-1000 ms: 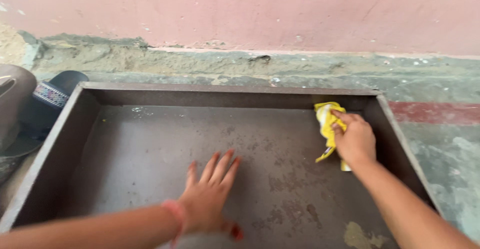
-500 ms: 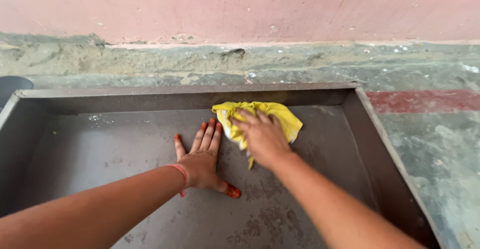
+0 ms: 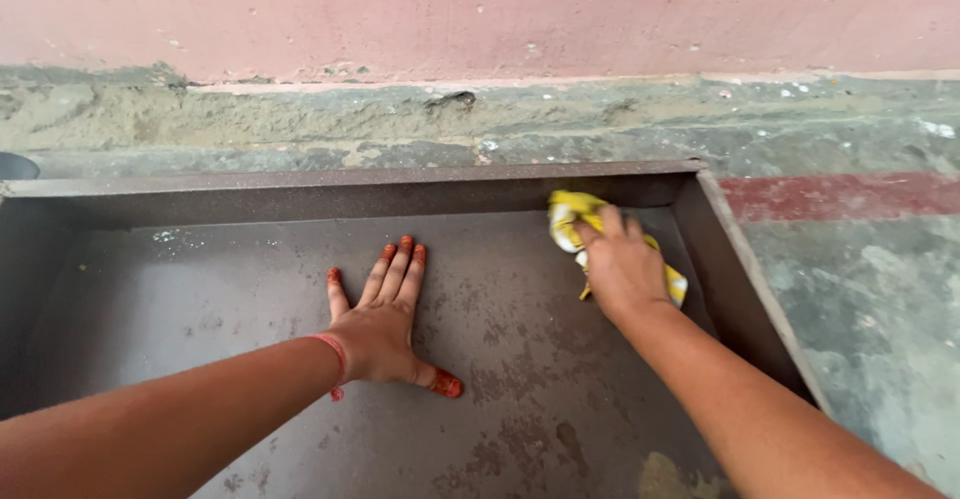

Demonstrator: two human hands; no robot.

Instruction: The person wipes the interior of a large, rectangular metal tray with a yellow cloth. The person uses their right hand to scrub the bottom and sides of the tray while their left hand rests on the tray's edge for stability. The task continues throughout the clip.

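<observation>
A large dark brown metal tray (image 3: pixel 340 181) with raised walls lies on the floor below me. My left hand (image 3: pixel 382 319) rests flat on its stained bottom, fingers spread and pointing away, with a red thread at the wrist. My right hand (image 3: pixel 622 267) presses a crumpled yellow cloth (image 3: pixel 572 215) against the tray's bottom near the far right corner, close to the right wall.
A pink wall (image 3: pixel 480 9) rises behind the tray above a rough grey-green concrete ledge (image 3: pixel 300 119). To the right lies grey floor with a red painted stripe (image 3: pixel 850 195). A dark object's edge (image 3: pixel 14 167) shows at far left. A pale stain (image 3: pixel 670 474) marks the tray's near bottom.
My right hand swept the yellow cloth from the right corner to the tray's middle, then back toward the right wall. My left hand slid further up the tray's bottom and stayed flat.
</observation>
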